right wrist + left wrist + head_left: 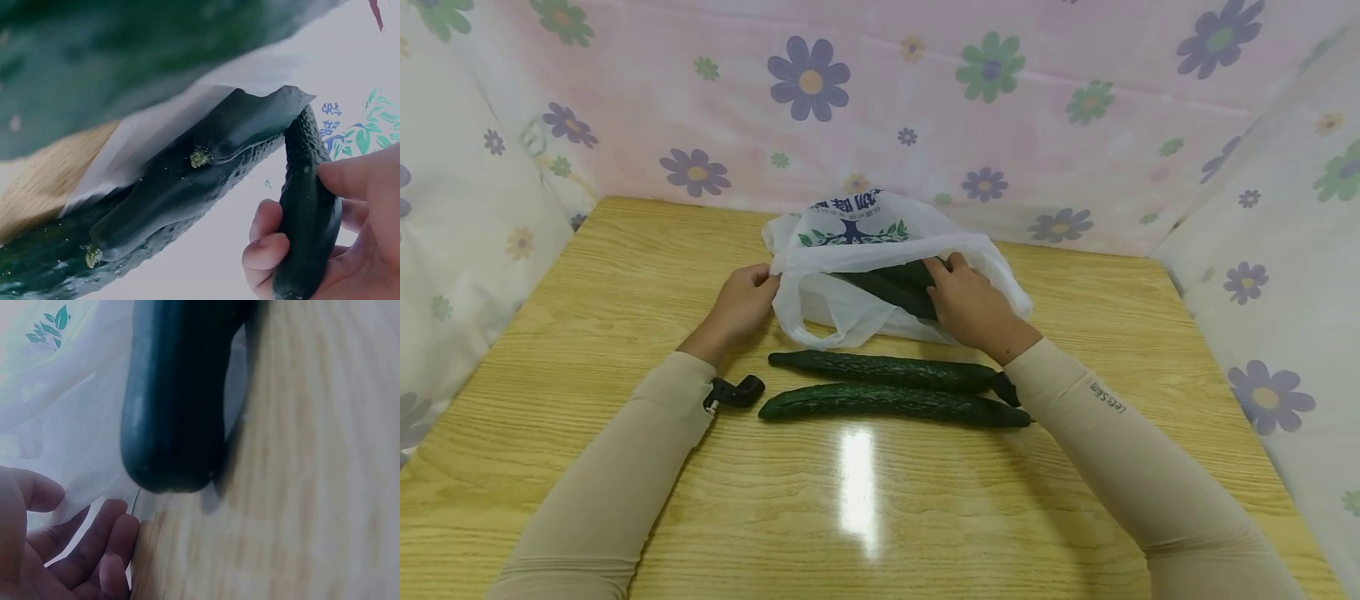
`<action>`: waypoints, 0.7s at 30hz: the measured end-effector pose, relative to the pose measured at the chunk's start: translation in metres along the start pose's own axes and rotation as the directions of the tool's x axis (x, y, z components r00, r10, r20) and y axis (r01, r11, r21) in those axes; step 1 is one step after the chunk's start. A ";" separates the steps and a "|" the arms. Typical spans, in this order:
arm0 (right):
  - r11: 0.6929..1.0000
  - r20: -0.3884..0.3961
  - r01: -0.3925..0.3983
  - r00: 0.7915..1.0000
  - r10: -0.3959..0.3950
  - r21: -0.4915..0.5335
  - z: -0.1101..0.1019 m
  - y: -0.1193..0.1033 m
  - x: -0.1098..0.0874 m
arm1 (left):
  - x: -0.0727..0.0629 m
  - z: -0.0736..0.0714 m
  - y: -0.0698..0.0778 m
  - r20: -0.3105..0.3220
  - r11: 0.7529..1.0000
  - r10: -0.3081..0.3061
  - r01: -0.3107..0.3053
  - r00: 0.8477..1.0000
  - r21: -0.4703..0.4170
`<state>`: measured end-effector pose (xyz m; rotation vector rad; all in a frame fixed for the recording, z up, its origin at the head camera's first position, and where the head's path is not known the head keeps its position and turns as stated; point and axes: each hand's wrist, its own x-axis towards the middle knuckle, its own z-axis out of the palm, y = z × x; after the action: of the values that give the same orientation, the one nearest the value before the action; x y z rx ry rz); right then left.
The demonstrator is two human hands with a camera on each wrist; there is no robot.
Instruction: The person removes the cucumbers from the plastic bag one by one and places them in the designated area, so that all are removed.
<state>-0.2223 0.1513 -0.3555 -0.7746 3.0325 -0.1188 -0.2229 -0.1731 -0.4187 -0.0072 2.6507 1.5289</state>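
Note:
A white plastic bag (820,287) with a printed tree lies on its side near the back of the table, its mouth toward me. At its left edge, my left hand (741,304) pinches the thin plastic between thumb and fingers (45,490). My right hand (973,304) reaches into the mouth and grips one end of a dark green cucumber (309,212), fingers curled round it. Several more cucumbers (156,200) lie inside the bag. On the table in front, a cucumber (880,369) lies crosswise, with a second cucumber (887,404) nearer to me, roughly parallel.
The wooden table (737,517) reaches back to a flowered cloth (880,100), which also hangs along both sides. A black wrist mount (737,392) sticks out from my left sleeve, close to the cucumbers' left ends.

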 end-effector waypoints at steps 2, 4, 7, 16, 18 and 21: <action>1.000 -0.020 0.022 1.000 -0.022 -0.005 0.000 -0.001 -0.001 | 0.000 0.000 0.001 0.001 1.000 -0.002 0.002 1.000 0.003; 0.999 -0.034 0.034 0.999 -0.034 -0.010 -0.001 -0.001 -0.003 | 0.000 0.000 0.001 0.004 1.000 -0.002 0.002 1.000 0.006; 0.999 -0.054 0.040 0.998 -0.041 -0.014 -0.001 -0.001 -0.006 | 0.000 0.000 0.001 0.012 1.000 0.002 -0.002 1.000 0.010; 0.998 -0.110 0.070 0.992 -0.069 0.002 0.000 0.000 -0.014 | -0.001 0.000 0.002 0.015 1.000 0.003 -0.004 1.000 0.013; 0.997 -0.116 0.070 0.991 -0.069 0.009 0.000 0.001 -0.016 | -0.001 0.000 0.002 0.013 1.000 0.003 -0.004 1.000 0.016; 0.997 -0.125 0.073 0.990 -0.071 0.012 0.000 0.001 -0.020 | -0.001 0.000 0.002 0.010 1.000 0.006 -0.007 1.000 0.017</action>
<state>-0.2053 0.1621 -0.3559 -0.9093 3.1159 -0.2002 -0.2221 -0.1722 -0.4169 0.0101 2.6581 1.5047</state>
